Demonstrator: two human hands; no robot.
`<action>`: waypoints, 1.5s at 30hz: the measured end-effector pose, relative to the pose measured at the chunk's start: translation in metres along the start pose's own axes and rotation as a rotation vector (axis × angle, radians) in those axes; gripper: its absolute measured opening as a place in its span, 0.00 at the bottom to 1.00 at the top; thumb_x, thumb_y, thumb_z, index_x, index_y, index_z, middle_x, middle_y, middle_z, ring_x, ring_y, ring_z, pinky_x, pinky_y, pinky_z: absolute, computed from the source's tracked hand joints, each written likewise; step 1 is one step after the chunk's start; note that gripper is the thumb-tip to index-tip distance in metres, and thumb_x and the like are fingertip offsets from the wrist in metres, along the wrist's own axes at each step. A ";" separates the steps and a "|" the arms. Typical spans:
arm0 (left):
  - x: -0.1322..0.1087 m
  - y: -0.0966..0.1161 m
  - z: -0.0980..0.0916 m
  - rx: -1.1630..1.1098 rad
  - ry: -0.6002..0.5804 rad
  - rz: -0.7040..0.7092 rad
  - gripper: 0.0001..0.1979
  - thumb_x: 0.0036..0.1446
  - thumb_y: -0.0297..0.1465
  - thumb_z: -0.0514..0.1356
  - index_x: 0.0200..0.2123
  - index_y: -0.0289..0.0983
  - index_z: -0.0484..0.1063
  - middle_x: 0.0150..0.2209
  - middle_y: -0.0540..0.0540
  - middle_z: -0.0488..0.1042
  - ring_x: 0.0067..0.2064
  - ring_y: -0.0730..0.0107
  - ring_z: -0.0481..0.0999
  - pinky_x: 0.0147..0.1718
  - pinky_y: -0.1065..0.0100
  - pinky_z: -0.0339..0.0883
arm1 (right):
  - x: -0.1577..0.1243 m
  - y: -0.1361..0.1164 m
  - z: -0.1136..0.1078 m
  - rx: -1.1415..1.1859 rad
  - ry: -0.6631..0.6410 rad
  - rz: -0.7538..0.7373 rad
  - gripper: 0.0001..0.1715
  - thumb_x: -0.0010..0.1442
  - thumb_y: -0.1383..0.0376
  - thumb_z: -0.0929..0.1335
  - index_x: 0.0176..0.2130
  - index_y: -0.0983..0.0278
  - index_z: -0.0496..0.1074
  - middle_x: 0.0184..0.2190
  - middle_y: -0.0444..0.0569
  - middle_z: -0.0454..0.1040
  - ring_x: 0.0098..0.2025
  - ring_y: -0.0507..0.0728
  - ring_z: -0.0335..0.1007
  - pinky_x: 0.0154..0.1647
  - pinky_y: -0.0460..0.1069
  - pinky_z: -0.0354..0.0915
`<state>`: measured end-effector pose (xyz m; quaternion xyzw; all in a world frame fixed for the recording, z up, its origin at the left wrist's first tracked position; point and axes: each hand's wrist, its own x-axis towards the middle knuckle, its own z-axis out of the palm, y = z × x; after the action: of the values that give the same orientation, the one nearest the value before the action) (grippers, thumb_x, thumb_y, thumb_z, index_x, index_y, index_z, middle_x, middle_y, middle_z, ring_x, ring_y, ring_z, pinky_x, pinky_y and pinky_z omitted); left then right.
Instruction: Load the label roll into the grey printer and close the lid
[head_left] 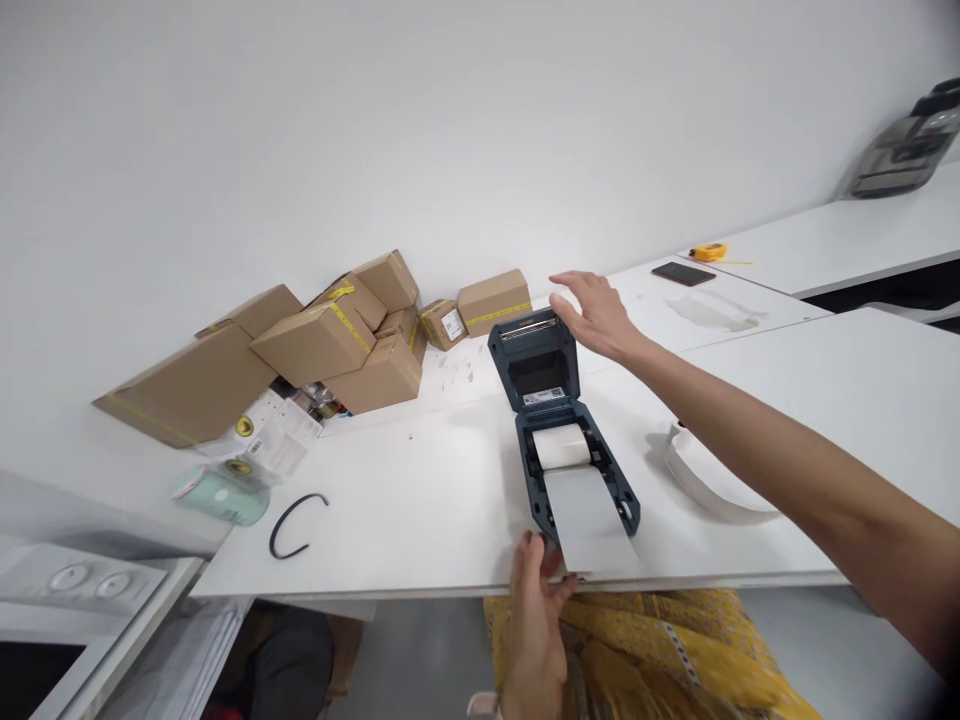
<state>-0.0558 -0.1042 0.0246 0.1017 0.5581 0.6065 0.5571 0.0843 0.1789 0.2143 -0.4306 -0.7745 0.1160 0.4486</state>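
Observation:
A dark blue label printer (570,450) sits open on the white table (420,500), its lid (536,365) tipped back. A white label roll (561,446) lies inside, and its paper strip (592,525) runs out over the front edge. My right hand (596,315) reaches across with fingers spread and rests on the top edge of the raised lid. My left hand (536,600) is at the table's near edge, fingertips touching the printer's front corner and the end of the paper strip.
A heap of cardboard boxes (322,340) stands against the wall at the back left, with label packets and a green roll (225,495) in front. A black cable loop (296,525) lies left of the printer, a curled white strip (712,480) to its right. A phone (682,273) lies farther back.

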 end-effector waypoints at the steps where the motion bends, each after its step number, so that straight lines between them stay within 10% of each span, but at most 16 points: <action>1: -0.007 -0.002 -0.002 0.001 -0.040 -0.061 0.34 0.48 0.53 0.69 0.51 0.37 0.73 0.56 0.35 0.75 0.54 0.51 0.77 0.42 0.61 0.76 | 0.008 0.002 0.004 0.011 -0.046 0.013 0.29 0.72 0.53 0.57 0.61 0.66 0.66 0.64 0.60 0.65 0.64 0.67 0.56 0.65 0.66 0.49; 8: -0.016 0.003 0.021 0.111 -0.251 -0.151 0.31 0.44 0.56 0.70 0.39 0.36 0.76 0.40 0.35 0.81 0.38 0.56 0.80 0.35 0.61 0.73 | 0.001 0.001 0.010 0.165 -0.230 0.052 0.33 0.73 0.48 0.52 0.53 0.66 0.72 0.50 0.53 0.77 0.51 0.59 0.70 0.55 0.55 0.64; 21: -0.017 -0.013 0.037 0.284 -0.304 -0.056 0.30 0.41 0.58 0.70 0.30 0.35 0.80 0.34 0.38 0.83 0.30 0.59 0.79 0.37 0.59 0.73 | -0.225 0.019 0.024 0.114 -0.077 -0.373 0.31 0.67 0.64 0.63 0.67 0.51 0.59 0.69 0.53 0.59 0.70 0.68 0.54 0.67 0.68 0.60; 33: -0.013 -0.020 0.035 0.263 -0.271 -0.066 0.30 0.41 0.58 0.70 0.30 0.35 0.81 0.33 0.38 0.83 0.29 0.60 0.78 0.36 0.60 0.72 | -0.267 0.033 0.050 0.161 0.051 -0.354 0.29 0.64 0.65 0.64 0.63 0.50 0.66 0.65 0.49 0.67 0.68 0.68 0.60 0.63 0.69 0.64; 38: -0.021 0.001 0.015 0.671 -0.434 -0.060 0.32 0.51 0.60 0.61 0.18 0.35 0.77 0.20 0.42 0.76 0.17 0.71 0.66 0.24 0.65 0.63 | -0.263 0.022 0.056 0.266 0.183 -0.143 0.14 0.67 0.65 0.64 0.46 0.53 0.77 0.48 0.51 0.79 0.56 0.66 0.72 0.58 0.69 0.67; 41: -0.016 0.026 0.001 0.731 -0.155 0.243 0.34 0.57 0.60 0.54 0.14 0.39 0.70 0.16 0.45 0.70 0.19 0.68 0.67 0.26 0.65 0.65 | -0.254 0.013 0.060 0.380 0.227 0.054 0.06 0.66 0.62 0.67 0.40 0.53 0.76 0.42 0.50 0.80 0.53 0.65 0.74 0.59 0.68 0.66; 45: 0.012 0.050 0.004 0.571 0.099 0.568 0.30 0.55 0.55 0.62 0.53 0.43 0.74 0.57 0.41 0.75 0.60 0.53 0.71 0.57 0.61 0.66 | -0.256 0.009 0.067 0.601 0.213 0.496 0.32 0.61 0.52 0.71 0.62 0.50 0.64 0.66 0.52 0.64 0.68 0.67 0.58 0.67 0.68 0.60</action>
<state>-0.0848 -0.0804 0.0594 0.3730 0.6802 0.5609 0.2892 0.0936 0.0010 0.0188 -0.4636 -0.5279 0.3967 0.5907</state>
